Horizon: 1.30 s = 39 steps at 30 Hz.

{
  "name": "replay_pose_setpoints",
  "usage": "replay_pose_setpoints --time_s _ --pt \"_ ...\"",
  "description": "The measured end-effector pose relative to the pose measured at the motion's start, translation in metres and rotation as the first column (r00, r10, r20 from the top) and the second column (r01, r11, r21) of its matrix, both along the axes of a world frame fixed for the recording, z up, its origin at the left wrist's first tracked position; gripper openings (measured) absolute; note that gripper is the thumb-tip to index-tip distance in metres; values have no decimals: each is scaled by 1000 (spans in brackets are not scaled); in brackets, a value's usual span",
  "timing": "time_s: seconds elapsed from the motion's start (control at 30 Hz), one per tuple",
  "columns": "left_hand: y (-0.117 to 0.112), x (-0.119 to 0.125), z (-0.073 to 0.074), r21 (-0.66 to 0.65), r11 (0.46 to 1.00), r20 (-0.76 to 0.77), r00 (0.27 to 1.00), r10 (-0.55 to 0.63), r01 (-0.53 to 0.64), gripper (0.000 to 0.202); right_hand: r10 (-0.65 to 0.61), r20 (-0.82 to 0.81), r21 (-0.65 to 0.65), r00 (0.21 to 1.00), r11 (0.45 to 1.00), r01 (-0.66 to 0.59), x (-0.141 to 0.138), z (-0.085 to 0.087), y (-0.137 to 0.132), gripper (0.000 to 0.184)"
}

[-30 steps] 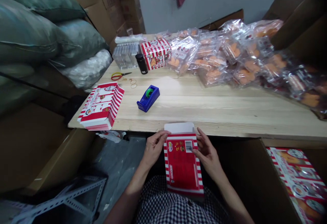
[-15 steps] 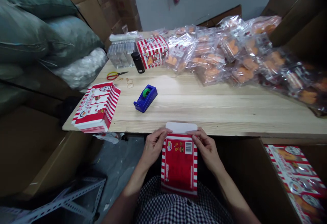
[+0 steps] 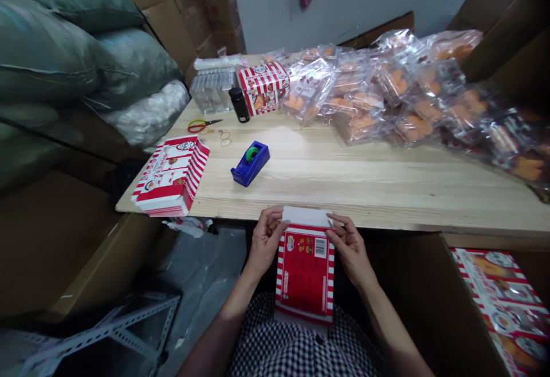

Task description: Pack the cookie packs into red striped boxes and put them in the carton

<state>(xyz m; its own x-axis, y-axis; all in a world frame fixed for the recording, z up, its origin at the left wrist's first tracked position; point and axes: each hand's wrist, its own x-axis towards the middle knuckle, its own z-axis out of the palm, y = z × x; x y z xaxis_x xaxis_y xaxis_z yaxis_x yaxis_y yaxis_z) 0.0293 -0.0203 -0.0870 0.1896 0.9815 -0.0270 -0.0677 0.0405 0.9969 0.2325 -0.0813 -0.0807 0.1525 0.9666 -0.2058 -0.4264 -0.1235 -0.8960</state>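
I hold a red-and-white striped carton (image 3: 305, 277) upright on my lap at the table's near edge. My left hand (image 3: 265, 239) grips its upper left corner, thumb and fingers pinched on the white top flap (image 3: 306, 216). My right hand (image 3: 350, 246) grips the upper right corner, fingertips pressing the same flap, which leans back towards me. The carton's red face with a barcode points up at me.
On the wooden table (image 3: 365, 185) lie a stack of flat striped cartons (image 3: 171, 177), a blue tape dispenser (image 3: 250, 163), scissors (image 3: 201, 126), rubber bands, a black bottle (image 3: 239, 105), an assembled striped box (image 3: 263, 87) and several bagged orange items (image 3: 399, 96). Packed boxes (image 3: 501, 302) sit at lower right.
Both hands have slid up from the carton's sides to its top corners, and the white flap has folded down lower. The carton stands slightly more upright.
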Motion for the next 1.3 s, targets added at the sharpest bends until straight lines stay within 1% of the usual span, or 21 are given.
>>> replay_pose_setpoints --time_s 0.07,0.17,0.23,0.3,0.37,0.43,0.5,0.53,0.6,0.67,0.73,0.77,0.83,0.87,0.9,0.97,1.07,1.17,1.23,1.3 --pt "-1 0 -1 -17 1000 35 999 18 -18 24 -28 24 20 999 999 28 0 0 0 29" --pt "0 -4 3 -15 1000 -11 1000 -27 27 18 -34 83 12 996 999 33 3 -3 -3 17" --pt "0 -8 5 -13 997 -47 996 -72 71 20 -7 107 -23 994 1000 10 5 -6 -6 16" --pt "0 -10 5 -18 994 -94 990 -108 107 26 10 124 -58 992 998 -3 6 -10 -6 18" --pt "0 -7 1 -50 993 -112 988 -110 105 31 -26 109 -93 994 995 36 4 -13 -4 19" --pt "0 1 -5 -99 994 -59 997 -58 52 30 -108 57 -125 993 986 114 0 -16 0 19" --pt "1 10 -10 -162 987 60 998 25 -15 25 -184 5 -146 983 972 183 -6 -18 6 20" --pt "2 15 -11 -193 980 123 990 65 -40 27 -208 -12 -150 978 967 204 -9 -19 8 21" --pt "5 22 -12 -247 967 227 967 119 -61 37 -235 -40 -153 971 962 226 -13 -19 13 24" --pt "9 25 -10 -288 957 283 950 129 -44 43 -255 -64 -154 965 958 243 -13 -16 16 28" --pt "13 25 -9 -312 950 312 944 108 -6 40 -232 -112 -168 966 963 212 -10 -11 19 37" --pt "14 24 -7 -316 949 324 942 93 15 36 -189 -147 -178 971 971 162 -7 -9 20 45" --pt "15 23 -5 -308 950 349 935 60 54 28 -57 -226 -191 973 981 13 -1 -3 23 57" --pt "15 22 -3 -299 952 366 929 48 69 25 9 -257 -193 966 979 -60 2 -1 24 59" --pt "14 22 -1 -292 953 384 922 40 81 24 57 -278 -195 959 974 -115 5 0 25 59" --pt "13 22 3 -282 955 399 916 25 97 25 81 -297 -209 952 967 -147 7 2 26 53" --pt "10 20 8 -255 959 352 936 -27 123 25 17 -286 -214 958 973 -82 5 2 25 35" --pt "8 14 10 -200 966 313 945 -97 165 15 -9 -257 -153 966 988 -31 1 1 21 15" --pt "7 10 9 -150 968 275 949 -156 202 18 1 -223 -97 975 995 -23 1 -1 18 10" --pt "6 5 7 -90 966 180 958 -222 241 22 18 -180 -45 983 999 -27 3 -4 14 9"
